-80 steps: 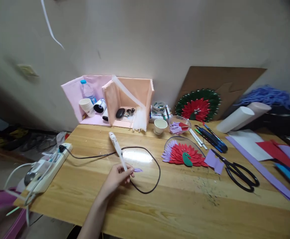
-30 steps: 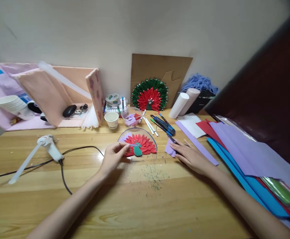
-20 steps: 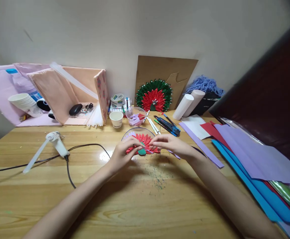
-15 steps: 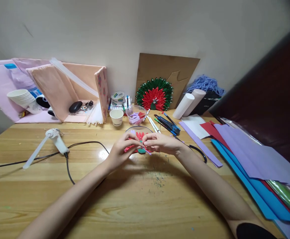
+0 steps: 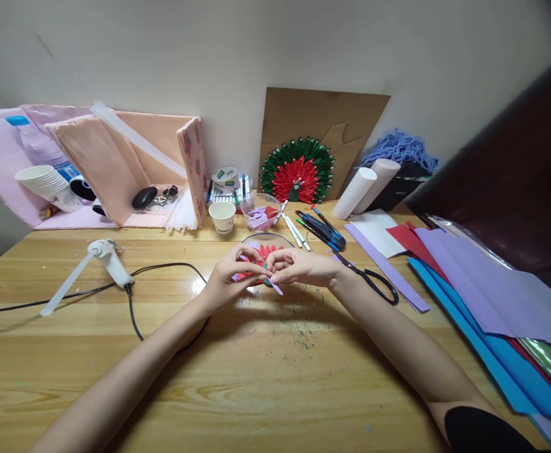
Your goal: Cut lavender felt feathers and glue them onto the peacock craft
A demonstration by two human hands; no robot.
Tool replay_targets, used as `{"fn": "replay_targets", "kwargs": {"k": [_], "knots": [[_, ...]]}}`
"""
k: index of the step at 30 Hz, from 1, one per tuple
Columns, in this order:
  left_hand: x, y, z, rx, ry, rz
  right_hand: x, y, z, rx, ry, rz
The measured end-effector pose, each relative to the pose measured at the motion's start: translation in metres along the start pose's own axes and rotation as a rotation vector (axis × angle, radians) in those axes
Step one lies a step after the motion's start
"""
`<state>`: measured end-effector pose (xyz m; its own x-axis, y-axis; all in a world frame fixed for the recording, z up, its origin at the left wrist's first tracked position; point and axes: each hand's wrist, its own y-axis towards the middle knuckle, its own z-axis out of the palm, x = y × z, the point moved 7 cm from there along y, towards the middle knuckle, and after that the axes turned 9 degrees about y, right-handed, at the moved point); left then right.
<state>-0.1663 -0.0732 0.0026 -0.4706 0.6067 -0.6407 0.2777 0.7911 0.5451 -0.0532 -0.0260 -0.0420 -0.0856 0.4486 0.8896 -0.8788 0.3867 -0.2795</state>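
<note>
My left hand (image 5: 230, 280) and my right hand (image 5: 301, 267) meet fingertip to fingertip in the middle of the wooden table (image 5: 256, 377). Between them they pinch a small purple paper petal (image 5: 275, 287), whose tip pokes out below the fingers. Right behind the hands lies a red paper peacock fan (image 5: 259, 253) with purple petals at its edge, on a clear round sheet; the hands cover most of it. A white glue gun (image 5: 107, 261) with a glue stick lies to the left on its black cord (image 5: 162, 270).
Black scissors (image 5: 374, 283) lie right of my right hand. Coloured paper sheets (image 5: 483, 296) fill the right side. At the back stand a finished green-red peacock fan (image 5: 298, 171), pens (image 5: 320, 229), a paper cup (image 5: 221, 216), a bowl of petals (image 5: 259, 212) and a pink box (image 5: 128, 167).
My left hand left the glue gun on the table and carried the purple petal to the red fan. My right hand came over from the scissors and joined it on the petal.
</note>
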Motion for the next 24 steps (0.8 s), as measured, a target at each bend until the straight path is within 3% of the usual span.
{"fn": "replay_targets", "kwargs": {"k": [5, 9, 11, 14, 18, 21, 24], "knots": [[0.009, 0.003, -0.001, -0.012, 0.018, -0.093, 0.006, -0.001, -0.006, -0.07, 0.027, -0.051], [0.046, -0.005, -0.006, -0.069, 0.145, -0.421, 0.021, -0.009, -0.02, -0.201, 0.001, -0.115], [0.068, -0.014, -0.01, -0.114, 0.219, -0.585, 0.028, -0.013, -0.033, -0.287, -0.014, -0.151], [0.094, -0.026, -0.009, -0.138, 0.13, -0.732, 0.031, -0.018, -0.061, -0.419, -0.019, -0.23], [0.117, -0.034, -0.005, -0.138, -0.029, -0.87, 0.013, -0.023, -0.103, -0.577, 0.131, -0.254], [0.122, -0.033, -0.002, -0.131, -0.103, -0.931, -0.001, -0.023, -0.117, -0.553, 0.247, -0.238], [0.119, -0.031, 0.001, -0.091, -0.165, -0.988, -0.008, -0.024, -0.116, -0.502, 0.296, -0.207]]}}
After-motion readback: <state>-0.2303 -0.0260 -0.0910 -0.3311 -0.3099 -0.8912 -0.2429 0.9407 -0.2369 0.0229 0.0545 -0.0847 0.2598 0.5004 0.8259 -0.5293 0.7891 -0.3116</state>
